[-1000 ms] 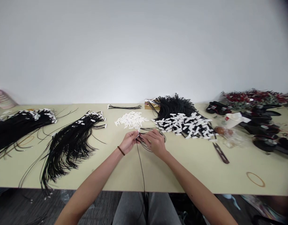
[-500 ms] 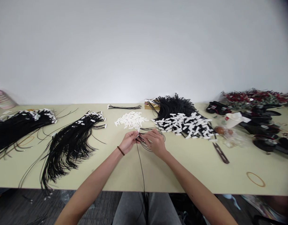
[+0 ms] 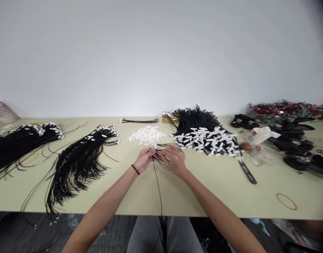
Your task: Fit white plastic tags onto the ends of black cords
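Observation:
Near the middle of the table, my left hand pinches a small white connector. Close beside it, my right hand has its fingers closed on thin black wires that run out from the connector. One long black wire hangs from between the hands, over the table edge to my lap. Just beyond my hands lies a heap of loose white connectors. To the right of it is a large pile of black wires with white connectors. The fingertips partly hide the connector.
Bundles of black wires with white ends cover the left side. A short wire bundle lies at the back. On the right are thread snips, a rubber band, a paper cup and dark parts with wires.

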A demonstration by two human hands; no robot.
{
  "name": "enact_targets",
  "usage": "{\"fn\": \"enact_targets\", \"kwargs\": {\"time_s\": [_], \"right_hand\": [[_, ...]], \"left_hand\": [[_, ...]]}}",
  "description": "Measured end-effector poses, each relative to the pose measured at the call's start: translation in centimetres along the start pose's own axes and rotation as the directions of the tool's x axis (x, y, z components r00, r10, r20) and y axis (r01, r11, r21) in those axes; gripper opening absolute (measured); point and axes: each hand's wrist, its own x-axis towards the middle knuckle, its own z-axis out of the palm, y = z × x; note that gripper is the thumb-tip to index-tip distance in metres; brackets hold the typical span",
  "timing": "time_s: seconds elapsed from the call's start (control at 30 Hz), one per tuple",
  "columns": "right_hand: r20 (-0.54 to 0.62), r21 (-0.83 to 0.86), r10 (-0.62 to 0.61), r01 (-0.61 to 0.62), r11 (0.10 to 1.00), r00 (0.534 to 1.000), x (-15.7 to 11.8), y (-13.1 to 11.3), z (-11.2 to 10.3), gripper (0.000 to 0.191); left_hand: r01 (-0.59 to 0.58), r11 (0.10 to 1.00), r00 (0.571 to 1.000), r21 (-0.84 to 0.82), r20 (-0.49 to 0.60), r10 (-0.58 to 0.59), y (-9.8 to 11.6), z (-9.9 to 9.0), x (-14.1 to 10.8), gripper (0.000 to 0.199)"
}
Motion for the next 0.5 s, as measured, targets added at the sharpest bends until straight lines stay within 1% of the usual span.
{"fn": "enact_targets", "kwargs": {"time_s": [0.13, 0.33, 0.5], "right_hand": [[-0.013, 0.013, 0.004, -0.004, 1.0, 1.0, -0.04, -0.03, 0.06, 0.013], [-0.003, 0.025, 0.038, -0.038, 0.999, 0.999, -0.19, -0.04, 0.17, 0.013], [0.017, 0.024, 0.043, -0.044, 0.999, 0.999, -0.35, 0.05, 0.32, 0.013]], "left_hand": [[0.0, 1.0, 1.0, -0.004, 0.002, 0.0, 0.03, -0.01, 0.0, 0.035], [0.013, 1.0, 0.999, -0.004, 0.034, -0.013, 0.03, 0.01, -0.03, 0.035], [0.004, 1.0, 0.999, 0.003, 0.038, -0.004, -0.12, -0.07, -0.04, 0.034]]}}
